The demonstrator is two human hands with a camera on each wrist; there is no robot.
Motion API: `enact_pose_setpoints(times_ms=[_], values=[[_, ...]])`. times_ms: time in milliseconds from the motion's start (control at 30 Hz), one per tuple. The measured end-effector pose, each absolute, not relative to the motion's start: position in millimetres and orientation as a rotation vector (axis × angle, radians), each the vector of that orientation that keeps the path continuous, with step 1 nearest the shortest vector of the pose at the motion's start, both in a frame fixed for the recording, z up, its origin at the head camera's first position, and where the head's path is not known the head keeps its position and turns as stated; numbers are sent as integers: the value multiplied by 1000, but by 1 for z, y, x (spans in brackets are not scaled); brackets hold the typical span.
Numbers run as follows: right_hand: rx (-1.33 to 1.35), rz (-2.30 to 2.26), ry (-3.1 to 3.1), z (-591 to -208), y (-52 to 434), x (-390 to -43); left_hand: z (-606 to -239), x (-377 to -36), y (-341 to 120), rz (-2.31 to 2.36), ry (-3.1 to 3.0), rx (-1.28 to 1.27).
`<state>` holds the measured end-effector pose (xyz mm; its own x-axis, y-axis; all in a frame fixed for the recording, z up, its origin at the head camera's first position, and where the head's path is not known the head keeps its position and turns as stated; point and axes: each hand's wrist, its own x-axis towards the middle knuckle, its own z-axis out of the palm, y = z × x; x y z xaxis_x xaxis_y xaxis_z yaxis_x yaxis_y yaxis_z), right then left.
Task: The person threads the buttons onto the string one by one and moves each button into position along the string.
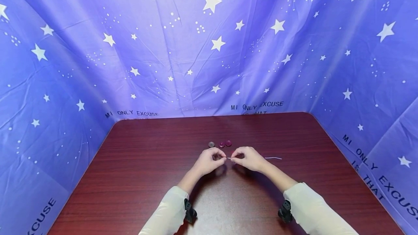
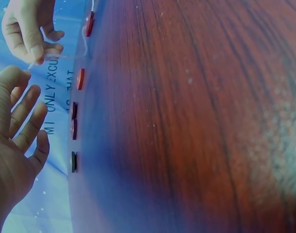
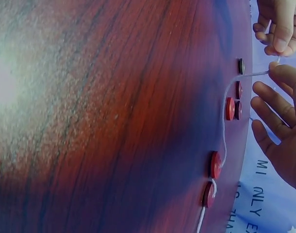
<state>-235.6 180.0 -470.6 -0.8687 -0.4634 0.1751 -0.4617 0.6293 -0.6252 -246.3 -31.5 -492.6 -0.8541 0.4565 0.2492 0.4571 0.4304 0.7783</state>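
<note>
Two hands, left hand (image 1: 209, 160) and right hand (image 1: 248, 158), meet fingertip to fingertip mid-tabletop, pinching thin white string (image 3: 224, 127) before three small round buttons (image 1: 220, 144) toward the dark wooden table's (image 1: 137, 177) far edge; threading seemingly underway, needing steady alignment.

Head cam above; wrist cams close.

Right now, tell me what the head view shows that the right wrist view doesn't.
Only the head view shows the starry blue backdrop on three sides, both sleeves and the whole table.

Only the right wrist view shows the white string running through two red buttons lying near the table edge.

Both show the left hand and right hand pinching the string end between them, with loose buttons just beyond.
</note>
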Motion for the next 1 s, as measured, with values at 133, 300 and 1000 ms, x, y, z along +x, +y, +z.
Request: enact_pose_setpoints(times_ms=[133,300,1000], values=[[-797,-1085,2838,-471,184,-236,-494,-247,-33,-1431,-2647,-844],[-785,-1072,2849,-471,187,-236,-495,-249,-32,-1396,-2652,-823],[-778,-1076,2864,-471,202,-237,-497,-262,-14,-1039,-2786,-668]])
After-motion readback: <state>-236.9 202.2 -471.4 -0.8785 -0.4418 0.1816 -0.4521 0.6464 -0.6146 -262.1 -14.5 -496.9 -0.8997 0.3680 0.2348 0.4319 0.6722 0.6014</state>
